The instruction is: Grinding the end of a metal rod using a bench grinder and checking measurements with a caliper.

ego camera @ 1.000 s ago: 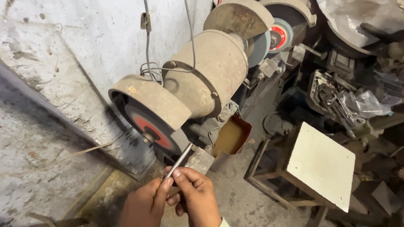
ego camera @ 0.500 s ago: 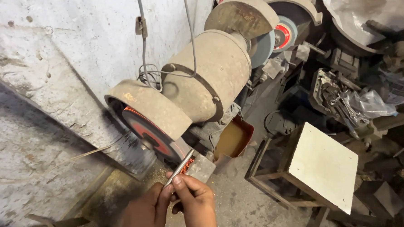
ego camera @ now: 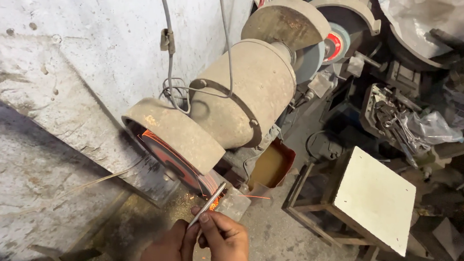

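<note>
**Steel rod held to a spinning grinding wheel**

Here, a thin metal rod [ego camera: 208, 203] is pinched near its lower end between the fingertips of both hands: the right hand [ego camera: 226, 242] is closed round it from the right, thumb and forefinger pressed together on the shaft, and the left hand [ego camera: 167, 247] is drawn up against it from the left, its fingers shut on the same stretch. The rod is tilted up and to the right, and its upper tip is laid against the lower edge of the grinding wheel [ego camera: 171, 159], where orange sparks [ego camera: 216, 202] are thrown off beside a small grey tool rest [ego camera: 234, 204].

The wheel is dark red with a worn rim and is half covered by a dusty, tan, curved guard [ego camera: 174, 130]. Behind it the fat cylindrical motor body [ego camera: 246, 92] is seen, rough with grime, with a second guarded wheel [ego camera: 291, 21] at its far end. Grey cables [ego camera: 167, 49] are hung down the chipped, whitewashed wall [ego camera: 79, 45], which stands close on the left and leaves little room there.

To the right of the hands some bare concrete floor [ego camera: 284, 237] is left open. Beyond it a small wooden stool [ego camera: 372, 199] with a flat, pale, square top is set, well apart from the hands, and a rusty open tin [ego camera: 269, 166] is placed just below the motor. Farther right, dark metal clutter and a clear plastic bag [ego camera: 430, 128] are piled
</note>
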